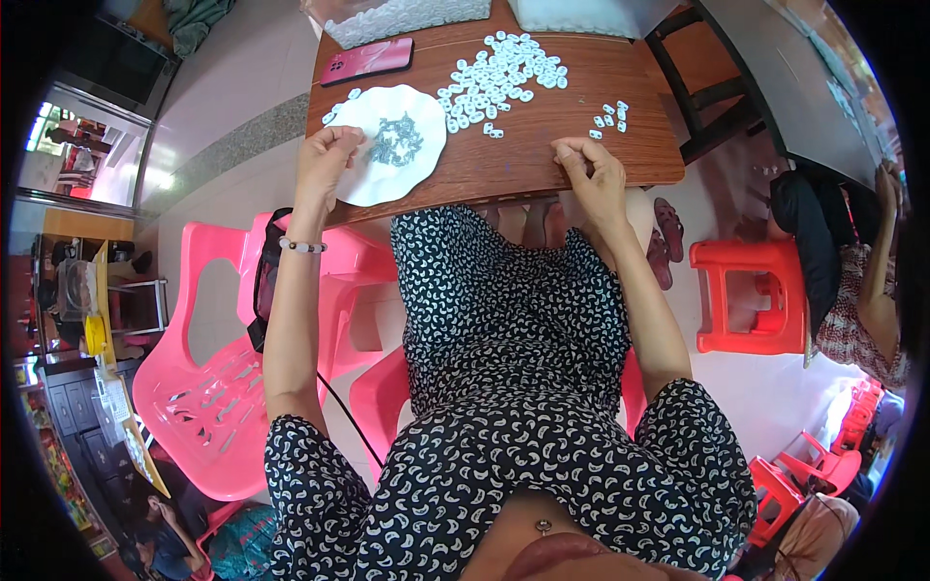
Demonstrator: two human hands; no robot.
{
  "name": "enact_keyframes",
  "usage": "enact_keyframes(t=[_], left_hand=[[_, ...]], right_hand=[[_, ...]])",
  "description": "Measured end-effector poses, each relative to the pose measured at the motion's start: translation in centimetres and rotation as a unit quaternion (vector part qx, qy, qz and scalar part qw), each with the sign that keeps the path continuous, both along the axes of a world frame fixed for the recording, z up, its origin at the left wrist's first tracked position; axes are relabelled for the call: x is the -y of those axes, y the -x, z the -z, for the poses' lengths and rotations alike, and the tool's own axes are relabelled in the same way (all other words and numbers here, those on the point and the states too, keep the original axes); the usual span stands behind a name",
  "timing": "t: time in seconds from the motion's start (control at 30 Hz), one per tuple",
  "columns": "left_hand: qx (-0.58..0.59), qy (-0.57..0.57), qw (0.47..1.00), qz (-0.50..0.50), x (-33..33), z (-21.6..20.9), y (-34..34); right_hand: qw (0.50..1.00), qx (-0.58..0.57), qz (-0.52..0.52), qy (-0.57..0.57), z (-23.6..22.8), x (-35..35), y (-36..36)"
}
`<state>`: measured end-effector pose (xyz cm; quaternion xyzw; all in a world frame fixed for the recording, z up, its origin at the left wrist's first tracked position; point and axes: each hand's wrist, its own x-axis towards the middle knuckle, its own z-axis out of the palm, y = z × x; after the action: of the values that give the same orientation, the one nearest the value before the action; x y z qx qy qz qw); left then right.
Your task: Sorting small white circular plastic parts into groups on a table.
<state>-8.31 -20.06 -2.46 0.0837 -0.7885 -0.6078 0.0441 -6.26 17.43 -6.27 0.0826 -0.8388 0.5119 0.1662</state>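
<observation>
My left hand [331,163] is at the left rim of a white scalloped plate [415,172], thumb and fingers pinched together. Whatever may be between those fingertips is too small to make out. On the plate lies a loose heap of small grey metal-looking pieces [395,140]. Over the table's near right part, my right hand [596,179] has its thumb and forefinger brought together; anything in them cannot be seen. Beyond the hands spreads a pile of small white oval parts [499,77] with dark marks like holes. Several similar white parts [608,120] lie apart, beyond my right hand.
A pink phone [368,62] rests at the table's [528,131] far left. Two bins, one a clear container [407,19], stand along the far edge. Pink chairs [208,387] are on my left, a red stool [746,295] on my right. Another person [862,290] sits at far right.
</observation>
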Motion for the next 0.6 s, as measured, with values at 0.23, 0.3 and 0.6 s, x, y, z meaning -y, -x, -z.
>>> enact_keyframes(t=[0.23,0.3,0.6], left_hand=[[0.047,-0.163,0.985,0.031,-5.5,-1.4,-0.8],[0.049,-0.223,0.973,0.043,-7.6,-1.3,-1.7],[0.08,-0.302,0.94,0.135,-16.8,-1.7,-4.4]], right_hand=[[0.994,0.035,-0.043,0.092,-1.0,-0.1,-0.7],[0.993,0.036,-0.067,0.088,-2.3,0.9,-1.3],[0.99,-0.091,-0.11,0.019,-5.2,2.7,-3.9]])
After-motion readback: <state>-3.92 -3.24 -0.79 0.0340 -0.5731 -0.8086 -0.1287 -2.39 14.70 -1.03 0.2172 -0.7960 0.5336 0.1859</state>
